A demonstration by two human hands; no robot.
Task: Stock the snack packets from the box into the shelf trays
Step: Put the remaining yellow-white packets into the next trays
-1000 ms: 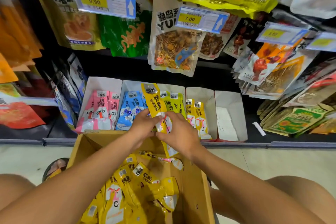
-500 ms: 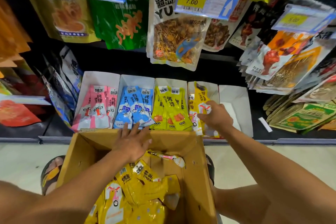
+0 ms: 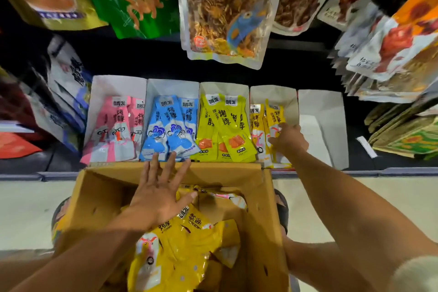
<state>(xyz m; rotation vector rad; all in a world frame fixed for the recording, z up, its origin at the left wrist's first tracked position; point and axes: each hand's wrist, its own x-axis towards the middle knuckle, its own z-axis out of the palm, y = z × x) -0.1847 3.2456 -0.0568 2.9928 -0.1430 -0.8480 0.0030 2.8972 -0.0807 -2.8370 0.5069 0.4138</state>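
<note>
At tray 4 (image 3: 272, 93), yellow packet (image 3: 275, 114) lengthwise, top rearward, in right fingers' (image 3: 276, 141) pinch; left fingers (image 3: 163, 170) splayed.

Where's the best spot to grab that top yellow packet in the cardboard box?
I'd pinch the yellow packet by its labelled top edge, coming from above with the left hand. It lies flat atop the others in the cardboard box, that thin end free and nearest.

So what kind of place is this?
Probably a shop's snack aisle: big snack bags hang above, shelf trays hold rows of matching packets, and a cardboard box of more packets waits below.
</note>
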